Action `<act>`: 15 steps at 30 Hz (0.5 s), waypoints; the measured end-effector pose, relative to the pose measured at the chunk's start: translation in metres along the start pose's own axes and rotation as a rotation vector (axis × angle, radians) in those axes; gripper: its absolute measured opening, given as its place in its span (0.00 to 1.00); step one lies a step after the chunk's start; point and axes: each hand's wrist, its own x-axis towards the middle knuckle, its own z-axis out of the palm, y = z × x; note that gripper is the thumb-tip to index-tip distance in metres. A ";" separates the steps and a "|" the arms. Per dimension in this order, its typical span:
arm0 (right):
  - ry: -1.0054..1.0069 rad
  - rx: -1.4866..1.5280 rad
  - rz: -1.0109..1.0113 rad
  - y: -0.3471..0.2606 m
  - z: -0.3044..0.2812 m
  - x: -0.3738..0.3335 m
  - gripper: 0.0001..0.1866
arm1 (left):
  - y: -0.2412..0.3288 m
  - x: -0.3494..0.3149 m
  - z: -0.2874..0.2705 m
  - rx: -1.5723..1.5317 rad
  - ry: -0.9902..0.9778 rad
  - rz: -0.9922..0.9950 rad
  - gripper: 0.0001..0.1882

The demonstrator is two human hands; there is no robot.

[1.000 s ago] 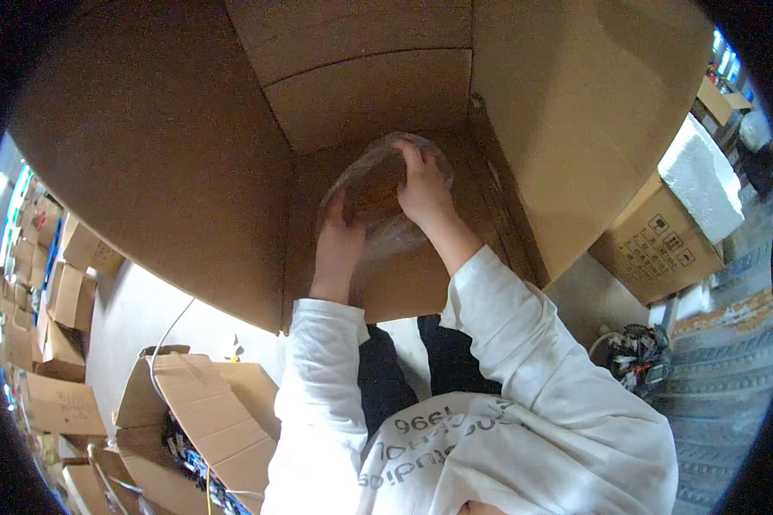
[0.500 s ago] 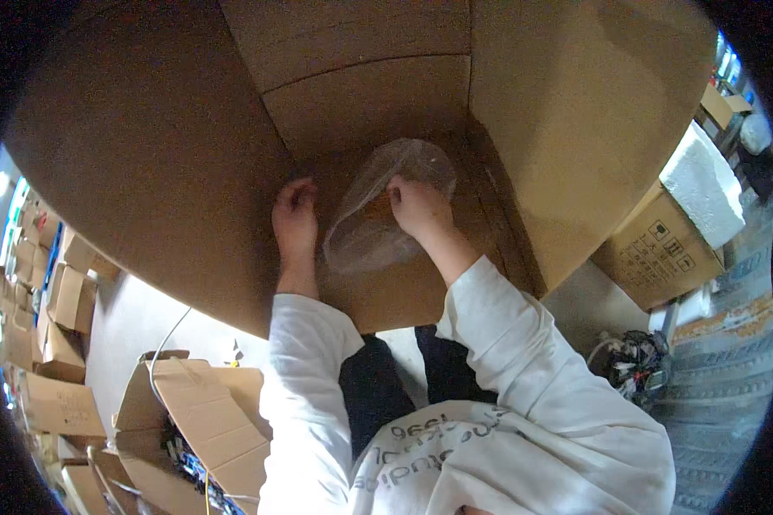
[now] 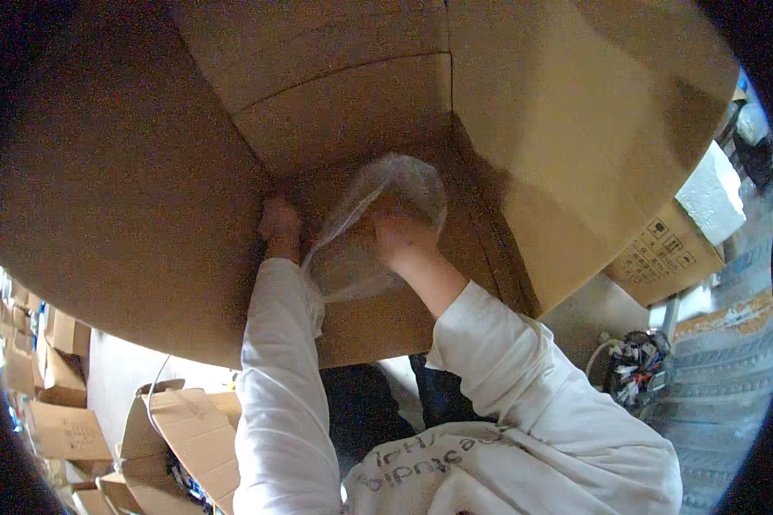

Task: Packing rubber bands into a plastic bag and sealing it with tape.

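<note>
I reach with both arms into a large brown cardboard box (image 3: 343,90), whose walls rise on the left, the far side and the right. A clear plastic bag (image 3: 416,184) sits low in it. My right hand (image 3: 404,243) is at the bag, its fingers closed on the film; the fingertips are dim. My left hand (image 3: 281,225) is close to the box's left wall, left of the bag, with the fingers curled. Whatever those fingers hold, if anything, is hidden in shadow.
A printed carton (image 3: 666,257) with a white foam block (image 3: 713,193) on it stands at the right. Near it lies a tangled bundle of cables (image 3: 640,369). At lower left is an opened carton (image 3: 193,438); several more boxes (image 3: 64,429) are stacked beyond it.
My view has shifted, and the box fills more of the left side. My left hand has moved deeper along the left wall. My right hand and the bag sit slightly lower in view.
</note>
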 end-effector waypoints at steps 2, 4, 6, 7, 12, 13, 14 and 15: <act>-0.114 0.008 0.022 0.031 0.005 -0.002 0.30 | 0.047 -0.029 0.015 -0.082 0.061 0.008 0.25; -0.039 -0.001 0.022 0.022 0.005 -0.004 0.26 | 0.030 -0.031 0.010 -0.121 0.068 0.043 0.25; 0.036 0.023 -0.017 -0.013 -0.007 -0.011 0.23 | -0.029 -0.027 0.011 -0.130 0.097 0.042 0.25; -0.066 0.112 -0.147 -0.073 -0.038 -0.029 0.23 | -0.138 -0.032 -0.022 0.043 0.414 0.114 0.24; -0.117 0.022 0.013 -0.004 0.004 -0.034 0.22 | -0.020 -0.107 -0.022 -0.860 0.313 0.255 0.17; -0.074 0.001 0.016 0.025 0.010 -0.032 0.22 | 0.021 -0.141 -0.043 -1.339 0.198 0.215 0.13; -0.030 0.013 -0.033 0.025 0.011 -0.034 0.22 | 0.027 -0.173 -0.069 -1.774 0.108 0.132 0.10; -0.034 0.047 -0.080 -0.003 0.003 -0.042 0.22 | 0.002 -0.198 -0.089 -1.740 0.161 0.116 0.10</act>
